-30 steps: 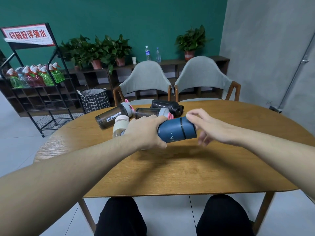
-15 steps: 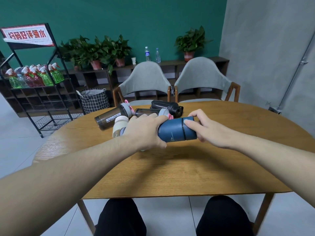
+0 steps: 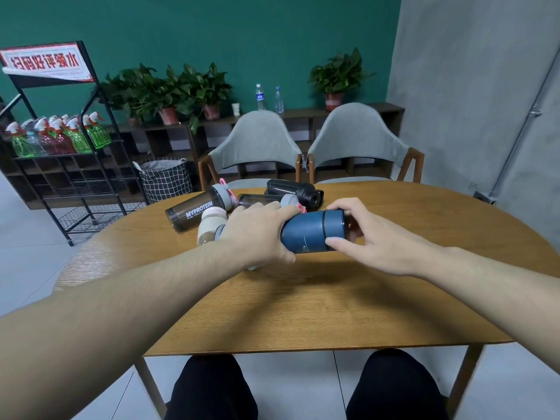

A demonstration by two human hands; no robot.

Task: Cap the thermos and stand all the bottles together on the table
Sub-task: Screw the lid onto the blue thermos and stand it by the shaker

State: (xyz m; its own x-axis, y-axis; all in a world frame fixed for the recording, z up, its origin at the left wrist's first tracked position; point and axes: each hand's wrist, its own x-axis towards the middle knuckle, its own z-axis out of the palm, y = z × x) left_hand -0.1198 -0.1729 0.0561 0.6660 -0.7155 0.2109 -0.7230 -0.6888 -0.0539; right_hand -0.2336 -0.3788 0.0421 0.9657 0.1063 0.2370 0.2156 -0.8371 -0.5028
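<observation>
Sideways, the thermos [image 3: 306,234] is lying just above the bench [image 3: 303,298], cap end pointing right; the left hand [image 3: 260,234] is gripping its body while the right hand [image 3: 372,237] is pinching the cap [image 3: 333,228].

Both hands [image 3: 259,230] [image 3: 371,237] are closed, arms outstretched.

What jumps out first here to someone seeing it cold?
The dark blue thermos, held sideways above the middle of the wooden table: the left hand wraps its body, the right hand has its grip on the cap end. Behind it, several shaker bottles lie tipped over in a cluster, among them the smoky MYPROTEIN bottle and a black bottle.
</observation>
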